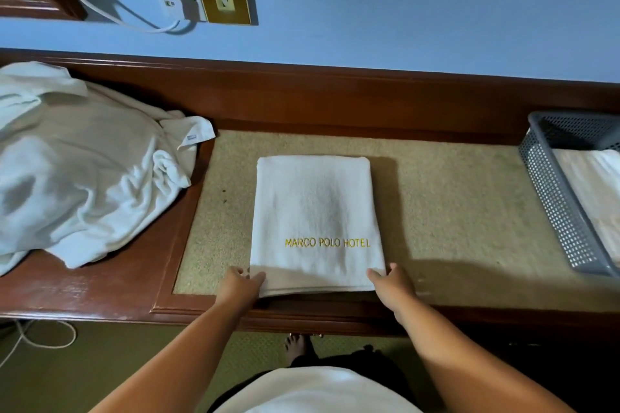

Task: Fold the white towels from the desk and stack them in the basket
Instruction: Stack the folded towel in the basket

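The basket (550, 198) at the worktop's (453, 211) right end runs off the picture's edge, and so does the towel pile (84, 178) at its left end. The pile's small label (191, 137) is unreadable. The left hand (240, 282) and right hand (391, 282) pinch the near corners of the folded towel (315, 211), their lower fingers hidden beneath.

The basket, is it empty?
No, a folded white towel lies inside the grey basket.

One wide-angle, head-worn view, looking steeply down and forward from close above the surface (453, 211); wall (436, 10) at 12 o'clock; floor (100, 362) at 6 o'clock.
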Motion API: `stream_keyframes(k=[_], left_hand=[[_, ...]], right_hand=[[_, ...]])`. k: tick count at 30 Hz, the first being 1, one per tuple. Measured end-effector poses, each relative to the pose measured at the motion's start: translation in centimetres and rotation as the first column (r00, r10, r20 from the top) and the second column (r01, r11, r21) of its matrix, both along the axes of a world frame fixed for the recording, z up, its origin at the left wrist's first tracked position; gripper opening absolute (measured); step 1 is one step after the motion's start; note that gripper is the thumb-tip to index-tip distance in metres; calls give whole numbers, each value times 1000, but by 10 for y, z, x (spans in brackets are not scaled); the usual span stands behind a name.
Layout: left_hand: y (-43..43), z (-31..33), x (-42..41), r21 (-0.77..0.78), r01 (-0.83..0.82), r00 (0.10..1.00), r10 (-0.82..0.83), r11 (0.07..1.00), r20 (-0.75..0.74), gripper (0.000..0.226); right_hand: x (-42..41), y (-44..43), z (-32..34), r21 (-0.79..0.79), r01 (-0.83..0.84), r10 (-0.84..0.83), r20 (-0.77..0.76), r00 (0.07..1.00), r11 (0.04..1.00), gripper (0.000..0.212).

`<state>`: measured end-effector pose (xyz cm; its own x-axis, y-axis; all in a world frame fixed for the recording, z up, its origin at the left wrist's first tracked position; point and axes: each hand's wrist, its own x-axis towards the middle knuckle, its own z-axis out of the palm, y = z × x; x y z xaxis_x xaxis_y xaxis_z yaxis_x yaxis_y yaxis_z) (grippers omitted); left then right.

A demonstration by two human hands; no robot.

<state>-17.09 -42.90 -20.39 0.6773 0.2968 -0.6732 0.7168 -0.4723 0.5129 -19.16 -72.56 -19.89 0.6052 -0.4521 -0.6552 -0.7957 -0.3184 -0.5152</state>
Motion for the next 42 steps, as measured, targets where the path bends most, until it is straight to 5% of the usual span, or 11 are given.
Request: stream_keyframes(k=[4, 9, 14, 24, 30, 37, 40, 42], left_hand=[[6, -10, 3, -110, 27, 997, -34, 994, -64, 52], [-8, 19, 10, -286, -78, 997, 81, 955, -1, 31], [-56, 84, 35, -637, -253, 942, 335, 728, 7, 22], [-222, 226, 75, -825, -5, 972, 197, 565, 129, 21], [-378, 282, 93, -848, 117, 943, 211, 517, 259, 13], [-562, 343, 91, -824, 461, 837, 148, 329, 527, 17], [-616, 318, 84, -835, 450, 857, 111, 316, 503, 8], [-641, 276, 79, -836, 370, 912, 11, 405, 409, 8]], right_hand=[[1, -4, -5, 106, -11, 24, -122, 992, 994, 47], [12, -7, 13, 239, 66, -73, 20, 997, 969, 18], [25, -32, 70, 543, 244, -391, 171, 904, 803, 12], [41, -200, 214, 663, 355, -668, 299, 681, 659, 16], [55, -344, 276, 661, 237, -637, 466, 615, 712, 14], [46, -520, 339, 714, 148, -717, 620, 319, 684, 16], [37, -574, 309, 644, 243, -683, 626, 376, 725, 22], [25, -609, 264, 531, 378, -648, 544, 534, 758, 21]])
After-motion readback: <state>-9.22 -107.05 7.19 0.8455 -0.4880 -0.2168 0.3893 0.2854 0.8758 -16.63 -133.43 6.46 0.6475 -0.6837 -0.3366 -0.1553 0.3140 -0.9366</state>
